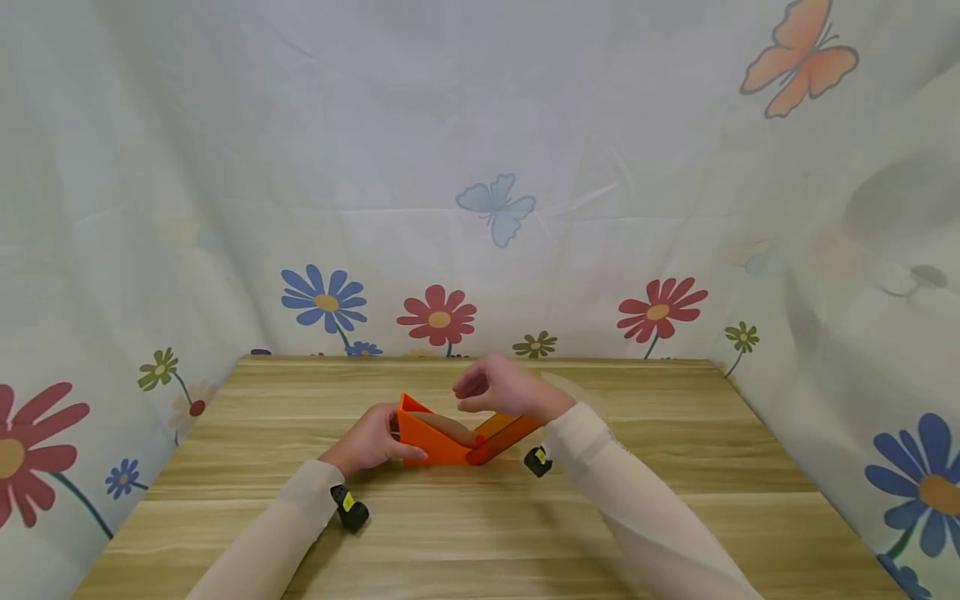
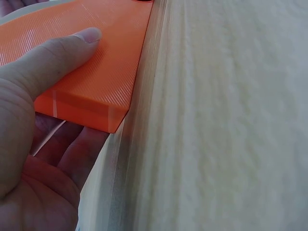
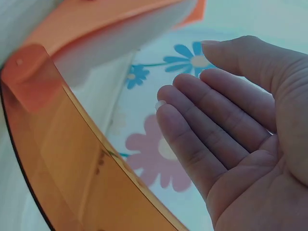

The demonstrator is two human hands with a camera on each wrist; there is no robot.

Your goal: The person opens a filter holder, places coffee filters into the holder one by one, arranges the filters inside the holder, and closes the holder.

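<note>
- While the left hand (image 1: 375, 439) grips the orange case (image 1: 437, 442) by its left end, thumb across the near face and other fingers behind, the right hand (image 1: 512, 387) hovers above with its fingers loosely bent and holding nothing.
- From the left fingers, the case's long axis runs rightward to a red hinge (image 1: 477, 456), which lies below the right fingertips.
- From that hinge the amber cover (image 1: 510, 435) slants up and away to the right, passing under the right hand, so the two parts form a wide V.
- A pale rounded piece (image 1: 442, 423) shows along the case's upper edge, below and left of the right fingers; what it is I cannot tell.
- The left hand is nearer, touching the case; the right fingers stand just apart from it.
- The case shows no brand or label; yellow patches on the black wrist cameras (image 1: 352, 512) are too small to read.
</note>
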